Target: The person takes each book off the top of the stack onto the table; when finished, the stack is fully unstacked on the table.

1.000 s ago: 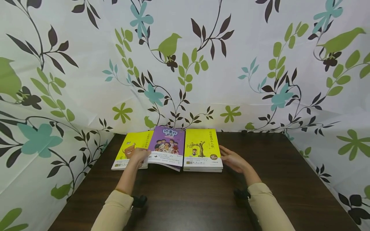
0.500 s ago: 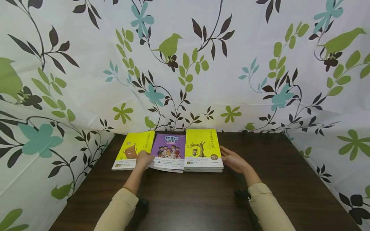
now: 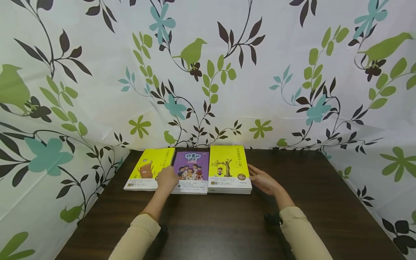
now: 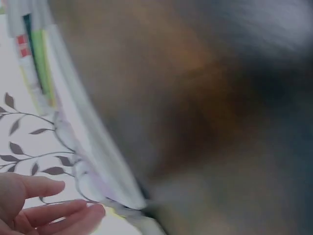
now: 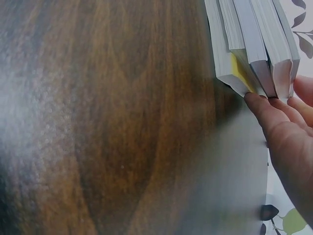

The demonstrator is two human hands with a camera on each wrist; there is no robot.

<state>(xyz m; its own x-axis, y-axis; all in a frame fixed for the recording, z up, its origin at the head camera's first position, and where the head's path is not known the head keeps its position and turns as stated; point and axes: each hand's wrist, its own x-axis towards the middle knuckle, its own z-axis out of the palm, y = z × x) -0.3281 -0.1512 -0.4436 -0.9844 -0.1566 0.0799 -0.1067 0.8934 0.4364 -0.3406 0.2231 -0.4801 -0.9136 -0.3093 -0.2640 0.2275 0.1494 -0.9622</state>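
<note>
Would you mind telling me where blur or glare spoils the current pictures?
Left wrist: centre and right badly blurred, the left hand fairly clear; right wrist: pale glare on the tabletop at far left, the right hand readable; head: mostly clear, but the fine print on the purple book is illegible.

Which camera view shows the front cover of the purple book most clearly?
The head view: the purple book lies face up, title and drawn people visible, with the left hand near its left edge. The left wrist view shows only blurry book edges; I cannot single it out. The right wrist view shows a book stack's sides, no purple cover.
</note>
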